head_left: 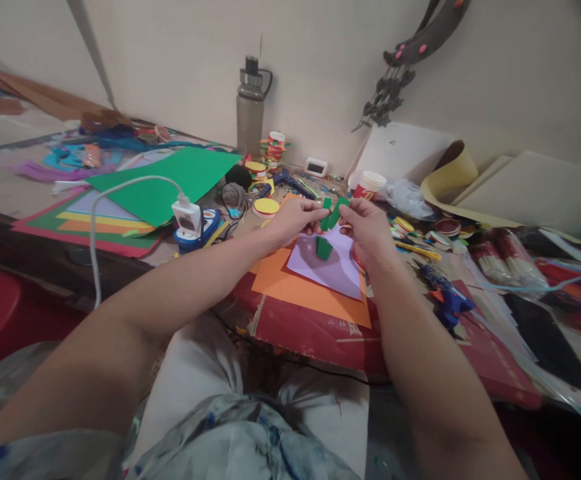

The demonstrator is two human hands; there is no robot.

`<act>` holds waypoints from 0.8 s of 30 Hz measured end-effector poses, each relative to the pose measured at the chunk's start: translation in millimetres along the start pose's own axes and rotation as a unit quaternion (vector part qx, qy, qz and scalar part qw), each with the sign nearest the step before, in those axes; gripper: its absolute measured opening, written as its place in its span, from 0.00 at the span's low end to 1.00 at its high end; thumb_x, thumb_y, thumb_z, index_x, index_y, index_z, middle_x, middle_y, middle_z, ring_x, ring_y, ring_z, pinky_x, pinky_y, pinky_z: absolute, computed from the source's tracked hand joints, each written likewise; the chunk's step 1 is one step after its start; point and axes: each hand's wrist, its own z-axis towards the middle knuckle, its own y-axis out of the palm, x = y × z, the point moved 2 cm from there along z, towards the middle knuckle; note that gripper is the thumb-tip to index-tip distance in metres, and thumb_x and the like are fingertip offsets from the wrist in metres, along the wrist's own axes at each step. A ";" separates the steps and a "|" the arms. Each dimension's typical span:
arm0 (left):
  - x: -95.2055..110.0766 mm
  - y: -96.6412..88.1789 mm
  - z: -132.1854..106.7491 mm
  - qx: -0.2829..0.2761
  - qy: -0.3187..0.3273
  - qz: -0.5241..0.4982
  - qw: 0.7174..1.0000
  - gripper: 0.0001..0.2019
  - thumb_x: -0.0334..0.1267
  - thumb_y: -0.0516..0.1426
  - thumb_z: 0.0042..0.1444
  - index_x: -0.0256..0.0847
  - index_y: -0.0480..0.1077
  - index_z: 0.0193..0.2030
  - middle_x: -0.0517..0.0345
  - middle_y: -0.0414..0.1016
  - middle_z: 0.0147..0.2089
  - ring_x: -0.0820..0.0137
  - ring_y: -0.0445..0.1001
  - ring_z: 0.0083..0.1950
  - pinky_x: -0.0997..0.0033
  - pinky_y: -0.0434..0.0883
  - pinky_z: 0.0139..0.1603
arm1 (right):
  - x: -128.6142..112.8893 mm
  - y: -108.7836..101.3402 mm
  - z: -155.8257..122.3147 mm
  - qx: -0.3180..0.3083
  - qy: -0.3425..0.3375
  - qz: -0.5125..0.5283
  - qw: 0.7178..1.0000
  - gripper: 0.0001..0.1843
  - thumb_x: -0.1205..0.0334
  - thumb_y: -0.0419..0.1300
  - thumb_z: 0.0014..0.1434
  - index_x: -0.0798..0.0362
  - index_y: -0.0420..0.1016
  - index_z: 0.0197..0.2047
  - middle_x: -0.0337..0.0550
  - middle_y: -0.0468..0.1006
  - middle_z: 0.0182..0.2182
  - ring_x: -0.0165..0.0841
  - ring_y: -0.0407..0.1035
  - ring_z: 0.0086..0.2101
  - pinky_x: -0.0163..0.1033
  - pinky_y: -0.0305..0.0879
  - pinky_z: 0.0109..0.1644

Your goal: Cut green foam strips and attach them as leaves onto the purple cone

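Small green paper pieces (334, 215) are pinched between my two hands, above the work surface. My left hand (298, 221) is closed on the left part with thumb and fingertips. On the right part my right hand (368, 227) is closed the same way. Whether the two parts are joined I cannot tell. Another green paper piece (323, 249) lies just below on a purple sheet (310, 267), which rests on an orange sheet (290, 283). Beside my right hand a red handle-like edge (358, 260) shows, mostly hidden.
Left stand a white charger plug (188, 219) with its cable and a large green sheet (170, 177). A grey bottle (250, 110) stands at the wall. A blue glue gun (450, 303) lies right, near a red-and-white paper cup (369, 184) and several paper discs (266, 207).
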 end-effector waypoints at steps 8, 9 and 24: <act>-7.9 -2.6 4.0 -0.002 -0.003 0.050 0.999 0.16 0.29 0.60 0.67 0.37 0.69 0.26 0.65 0.67 0.17 0.82 0.62 0.19 0.78 0.57 0.24 | -0.2 -5.0 3.7 0.017 0.008 -0.004 1.000 0.17 0.58 0.75 0.49 0.51 0.70 0.32 0.29 0.69 0.23 0.22 0.65 0.23 0.27 0.62 0.25; -8.8 -2.6 4.4 -0.004 -0.001 0.052 0.999 0.15 0.29 0.60 0.67 0.37 0.69 0.26 0.65 0.67 0.18 0.82 0.62 0.19 0.78 0.57 0.24 | 0.4 -5.6 3.9 0.018 0.005 -0.006 1.000 0.17 0.57 0.75 0.49 0.51 0.70 0.32 0.29 0.69 0.23 0.22 0.65 0.23 0.27 0.62 0.26; -14.5 2.4 -1.9 -0.095 0.043 0.381 0.919 0.07 0.34 0.62 0.61 0.35 0.82 0.35 0.61 0.70 0.17 0.74 0.67 0.18 0.71 0.65 0.29 | -4.2 -4.6 2.3 0.051 0.010 -0.013 0.999 0.11 0.65 0.69 0.53 0.51 0.68 0.30 0.29 0.68 0.22 0.22 0.63 0.21 0.27 0.59 0.23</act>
